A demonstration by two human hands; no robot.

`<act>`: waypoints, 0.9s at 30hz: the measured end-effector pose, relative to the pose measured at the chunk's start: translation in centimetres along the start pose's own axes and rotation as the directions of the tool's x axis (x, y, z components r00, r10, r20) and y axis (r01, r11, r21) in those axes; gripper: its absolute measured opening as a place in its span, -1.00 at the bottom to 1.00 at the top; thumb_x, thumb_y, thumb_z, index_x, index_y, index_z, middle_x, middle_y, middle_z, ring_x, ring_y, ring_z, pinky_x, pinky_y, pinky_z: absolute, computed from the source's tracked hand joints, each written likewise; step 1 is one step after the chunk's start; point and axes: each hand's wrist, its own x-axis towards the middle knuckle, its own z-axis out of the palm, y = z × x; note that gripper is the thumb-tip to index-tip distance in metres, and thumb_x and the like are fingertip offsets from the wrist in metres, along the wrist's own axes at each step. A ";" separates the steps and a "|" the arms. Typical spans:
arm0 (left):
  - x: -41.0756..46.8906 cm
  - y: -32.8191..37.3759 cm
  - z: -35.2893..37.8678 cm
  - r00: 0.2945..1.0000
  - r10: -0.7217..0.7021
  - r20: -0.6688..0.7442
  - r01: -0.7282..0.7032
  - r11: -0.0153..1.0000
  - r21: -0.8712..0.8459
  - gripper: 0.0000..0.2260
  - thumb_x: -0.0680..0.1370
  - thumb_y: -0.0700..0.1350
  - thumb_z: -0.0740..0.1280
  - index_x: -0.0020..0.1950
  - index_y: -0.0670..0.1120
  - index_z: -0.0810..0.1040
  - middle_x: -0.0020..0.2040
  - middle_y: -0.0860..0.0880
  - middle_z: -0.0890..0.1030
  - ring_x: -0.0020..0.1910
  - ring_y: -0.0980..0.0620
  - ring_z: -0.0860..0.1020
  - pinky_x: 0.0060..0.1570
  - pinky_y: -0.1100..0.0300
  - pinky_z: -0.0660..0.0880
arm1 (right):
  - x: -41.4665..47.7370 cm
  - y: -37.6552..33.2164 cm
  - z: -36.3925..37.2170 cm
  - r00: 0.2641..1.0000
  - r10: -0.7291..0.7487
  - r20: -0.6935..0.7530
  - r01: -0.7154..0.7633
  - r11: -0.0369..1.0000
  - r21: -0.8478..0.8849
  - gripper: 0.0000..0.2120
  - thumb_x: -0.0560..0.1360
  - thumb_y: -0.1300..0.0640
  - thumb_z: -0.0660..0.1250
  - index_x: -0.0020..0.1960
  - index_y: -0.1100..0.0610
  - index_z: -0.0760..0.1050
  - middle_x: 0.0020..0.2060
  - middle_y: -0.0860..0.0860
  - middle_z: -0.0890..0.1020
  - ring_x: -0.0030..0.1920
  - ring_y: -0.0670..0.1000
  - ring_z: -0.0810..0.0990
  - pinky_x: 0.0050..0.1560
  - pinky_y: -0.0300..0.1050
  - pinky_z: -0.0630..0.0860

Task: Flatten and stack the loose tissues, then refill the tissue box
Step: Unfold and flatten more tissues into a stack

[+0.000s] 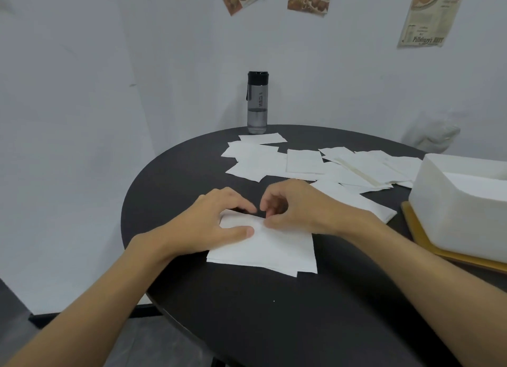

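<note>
A small stack of flat white tissues (pixel 271 250) lies on the black round table (pixel 247 311) in front of me. My left hand (pixel 216 221) rests on its far left corner, thumb laid flat across the sheet and fingertips curled at the far edge. My right hand (pixel 293 204) pinches the stack's far edge with curled fingers, right beside the left fingertips. Several loose tissues (pixel 301 161) lie scattered farther back. The white tissue box (pixel 450 202) stands open at the right on its tan lid (pixel 428 246).
A dark grey water bottle (pixel 257 103) stands at the table's far edge against the white wall. A crumpled white bag (pixel 436 136) sits behind the table at the right. Paper clippings hang on the wall.
</note>
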 end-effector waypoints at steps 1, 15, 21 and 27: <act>0.0 0.0 0.0 1.000 0.010 0.009 -0.011 1.000 0.022 -0.65 0.41 0.35 0.29 0.16 0.34 0.56 0.15 0.32 0.46 0.23 0.30 0.39 0.32 0.14 0.29 | -0.2 0.1 -0.4 1.000 0.013 -0.008 -0.013 1.000 -0.010 -0.89 0.44 0.16 0.48 -0.04 0.08 0.61 -0.17 -0.07 0.66 -0.20 -0.18 0.58 -0.14 -0.32 0.51; 1.3 1.3 1.4 0.997 0.058 0.046 -0.062 0.994 0.089 -0.74 0.51 0.32 0.23 0.18 0.43 0.52 0.17 0.32 0.39 0.23 0.21 0.33 0.28 0.20 0.18 | -3.9 5.6 -4.6 0.918 0.335 -0.212 -0.385 0.879 -0.280 -0.56 0.46 0.02 0.49 0.29 0.11 0.53 0.15 -0.03 0.56 0.12 -0.04 0.49 0.04 -0.23 0.34; 1.6 1.5 1.4 0.997 0.050 0.060 -0.057 0.991 0.121 -0.71 0.50 0.36 0.18 0.20 0.44 0.50 0.18 0.33 0.38 0.26 0.22 0.32 0.26 0.20 0.22 | -4.2 5.5 -4.8 0.909 0.336 -0.247 -0.395 0.882 -0.256 -0.68 0.47 0.03 0.48 0.17 0.13 0.61 -0.05 -0.07 0.55 -0.01 -0.04 0.51 -0.22 -0.39 0.32; 2.0 2.0 1.9 0.996 0.059 0.066 -0.068 0.988 0.139 -0.65 0.45 0.41 0.09 0.20 0.49 0.45 0.16 0.34 0.37 0.22 0.13 0.36 0.27 0.15 0.30 | -4.6 4.7 -4.9 0.907 0.375 -0.194 -0.419 0.851 -0.317 -0.68 0.45 0.13 0.43 0.20 0.15 0.58 0.11 0.05 0.60 0.12 0.06 0.57 0.06 -0.12 0.53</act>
